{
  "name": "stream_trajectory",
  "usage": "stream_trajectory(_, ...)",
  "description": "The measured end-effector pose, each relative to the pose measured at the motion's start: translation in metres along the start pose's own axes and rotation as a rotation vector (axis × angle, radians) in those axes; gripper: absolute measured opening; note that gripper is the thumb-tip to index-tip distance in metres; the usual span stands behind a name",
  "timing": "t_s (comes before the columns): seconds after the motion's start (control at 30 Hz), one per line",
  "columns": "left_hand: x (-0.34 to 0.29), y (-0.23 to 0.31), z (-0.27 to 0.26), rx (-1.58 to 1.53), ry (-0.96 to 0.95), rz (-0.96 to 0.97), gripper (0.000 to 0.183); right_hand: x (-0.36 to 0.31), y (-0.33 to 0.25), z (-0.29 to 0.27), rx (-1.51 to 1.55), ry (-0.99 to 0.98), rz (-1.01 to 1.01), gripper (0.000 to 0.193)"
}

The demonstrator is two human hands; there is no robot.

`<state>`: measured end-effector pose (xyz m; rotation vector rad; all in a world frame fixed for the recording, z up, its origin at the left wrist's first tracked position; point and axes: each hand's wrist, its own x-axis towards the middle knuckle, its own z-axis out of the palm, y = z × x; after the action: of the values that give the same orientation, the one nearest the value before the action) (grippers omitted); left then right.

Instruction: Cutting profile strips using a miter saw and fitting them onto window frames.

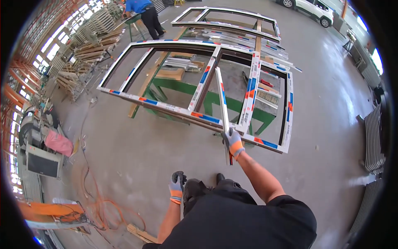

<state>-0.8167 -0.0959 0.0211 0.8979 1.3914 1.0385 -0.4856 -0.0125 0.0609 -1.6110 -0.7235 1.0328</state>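
Observation:
My right hand [233,142], in a grey and orange glove, grips a long white profile strip [222,97] near its lower end. The strip slants up and away over a large window frame [205,78], which has white faces, dark inner edges and patches of blue and orange film. This frame lies on a green workbench [182,85], and my right hand is at its near edge. Low beside my left knee hangs my left hand [176,186], gloved alike, its dark fingers curled; whatever they may hold is hidden.
Behind lies a second window frame [232,25], near stacked white profiles [236,37]. A red-handled tool [266,83] rests on the bench. A person [145,14] in blue works at the far left. Orange hoses [99,203] trail over the left floor, near a monitor [42,162].

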Motion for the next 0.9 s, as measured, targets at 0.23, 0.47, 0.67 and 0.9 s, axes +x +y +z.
stream_trajectory(0.23, 0.162, 0.053, 0.020, 0.055, -0.089, 0.105, 0.019, 0.127, -0.001, 0.064, -0.203, 0.201, -0.069, 0.030)
stream_trajectory(0.47, 0.342, 0.128, 0.051, 0.510, -0.374, 0.573, 0.020, 0.168, -0.037, 0.126, -0.259, 0.479, -0.156, 0.028)
stream_trajectory(0.67, 0.429, 0.184, 0.115, 0.916, -0.596, 0.876, 0.029, 0.198, -0.031, 0.112, -0.335, 0.485, 0.089, 0.033)
stream_trajectory(0.9, 0.436, 0.171, 0.140, 1.160, -0.697, 0.973, 0.035, 0.218, -0.020, 0.124, -0.498, 0.412, 0.146, 0.049)
